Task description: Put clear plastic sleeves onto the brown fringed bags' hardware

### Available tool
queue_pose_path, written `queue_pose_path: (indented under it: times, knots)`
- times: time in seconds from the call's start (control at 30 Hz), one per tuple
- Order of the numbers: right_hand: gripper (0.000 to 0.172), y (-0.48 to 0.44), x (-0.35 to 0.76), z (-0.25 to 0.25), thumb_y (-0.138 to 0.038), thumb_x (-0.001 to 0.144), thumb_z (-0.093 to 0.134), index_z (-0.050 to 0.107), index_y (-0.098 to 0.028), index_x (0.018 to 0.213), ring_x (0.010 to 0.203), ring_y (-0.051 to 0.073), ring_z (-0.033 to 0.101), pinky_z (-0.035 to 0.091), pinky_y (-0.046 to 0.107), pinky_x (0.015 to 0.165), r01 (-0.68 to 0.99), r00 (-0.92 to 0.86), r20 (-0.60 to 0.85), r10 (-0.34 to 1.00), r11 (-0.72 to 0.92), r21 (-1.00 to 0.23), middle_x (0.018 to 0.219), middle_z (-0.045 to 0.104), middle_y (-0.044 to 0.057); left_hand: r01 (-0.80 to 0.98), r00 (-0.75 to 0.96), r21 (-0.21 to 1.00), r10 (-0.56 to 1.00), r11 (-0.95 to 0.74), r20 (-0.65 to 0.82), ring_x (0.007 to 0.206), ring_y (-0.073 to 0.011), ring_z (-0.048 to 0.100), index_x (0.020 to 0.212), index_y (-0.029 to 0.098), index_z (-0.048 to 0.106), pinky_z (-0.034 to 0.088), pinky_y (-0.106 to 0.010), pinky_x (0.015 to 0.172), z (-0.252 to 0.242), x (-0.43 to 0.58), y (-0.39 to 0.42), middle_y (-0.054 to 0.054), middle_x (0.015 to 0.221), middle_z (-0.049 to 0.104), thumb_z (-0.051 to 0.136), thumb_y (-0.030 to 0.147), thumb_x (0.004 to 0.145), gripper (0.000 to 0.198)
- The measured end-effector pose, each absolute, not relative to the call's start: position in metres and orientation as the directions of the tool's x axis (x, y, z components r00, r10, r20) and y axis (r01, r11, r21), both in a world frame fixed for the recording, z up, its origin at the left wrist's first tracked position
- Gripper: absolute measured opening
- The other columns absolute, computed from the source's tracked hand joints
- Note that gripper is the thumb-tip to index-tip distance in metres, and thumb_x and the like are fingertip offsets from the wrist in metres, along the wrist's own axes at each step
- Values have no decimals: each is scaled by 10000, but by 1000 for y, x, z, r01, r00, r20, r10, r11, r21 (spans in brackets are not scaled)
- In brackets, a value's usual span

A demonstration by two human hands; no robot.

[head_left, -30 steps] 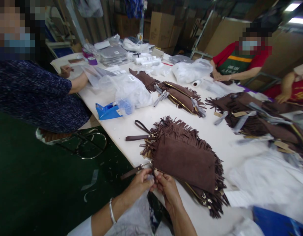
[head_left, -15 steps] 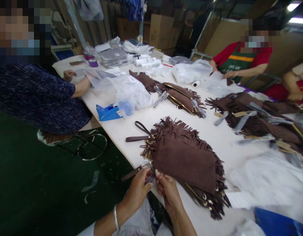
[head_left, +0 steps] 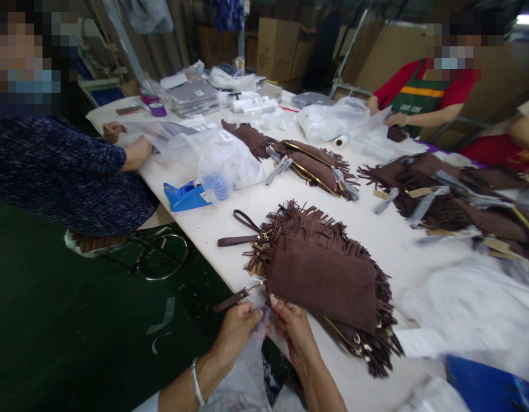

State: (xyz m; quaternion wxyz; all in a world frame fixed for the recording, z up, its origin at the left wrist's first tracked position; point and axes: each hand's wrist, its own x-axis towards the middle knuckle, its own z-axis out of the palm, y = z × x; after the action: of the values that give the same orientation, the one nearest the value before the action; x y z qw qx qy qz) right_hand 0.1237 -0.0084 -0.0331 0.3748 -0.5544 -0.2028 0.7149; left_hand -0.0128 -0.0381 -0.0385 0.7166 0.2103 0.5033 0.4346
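A brown suede clutch bag (head_left: pixel 322 283) with long fringe lies on the table in front of me, on top of more fringed pieces. At its near left corner, my right hand (head_left: pixel 293 327) is closed, thumb and fingers pinching the edge by the zip. Just left of it, my left hand (head_left: pixel 239 327) is closed on a small clear plastic sleeve (head_left: pixel 261 320). A brown wrist strap (head_left: pixel 232 300) with a metal clip sticks out beyond the left fingers. Another looped strap (head_left: pixel 239 240) lies higher up on the table. The exact fingertip contacts are partly hidden.
A blue tape dispenser (head_left: pixel 187 196) and clear plastic bags (head_left: pixel 230 157) lie ahead. More fringed bags (head_left: pixel 423 191) lie to the right, near crumpled white plastic (head_left: pixel 474 309). One person (head_left: pixel 50 171) works at left, another (head_left: pixel 419 103) across the table. The table edge (head_left: pixel 210 266) runs diagonally at left.
My left hand has moved slightly down and away from the bag's corner, with the clear sleeve showing more between the hands. My right hand stays at the corner. The view has shifted slightly.
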Motion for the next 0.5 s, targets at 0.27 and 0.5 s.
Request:
queue_pose_path:
  times: [0.27,0.5]
  knots:
    - [434,-7,123,-27,-525,616,767,529,-162,623,380,54,382,210,185,401,-284,-123,-649,751,-653,-702,485,496,-39,-305,148,826,880,474,-451,599,-155,566,788,113,661,430,-252,585,-37,-7,-26,-63,682,643,705,442,745,334]
    - [437,-14,128,-35,-577,702,680,606,-148,670,379,55,320,218,201,406,-218,-53,-532,845,-530,-820,483,537,-20,-229,145,866,895,445,-422,591,-149,532,783,122,662,396,-243,558,-40,-4,-16,-42,683,622,680,444,750,324]
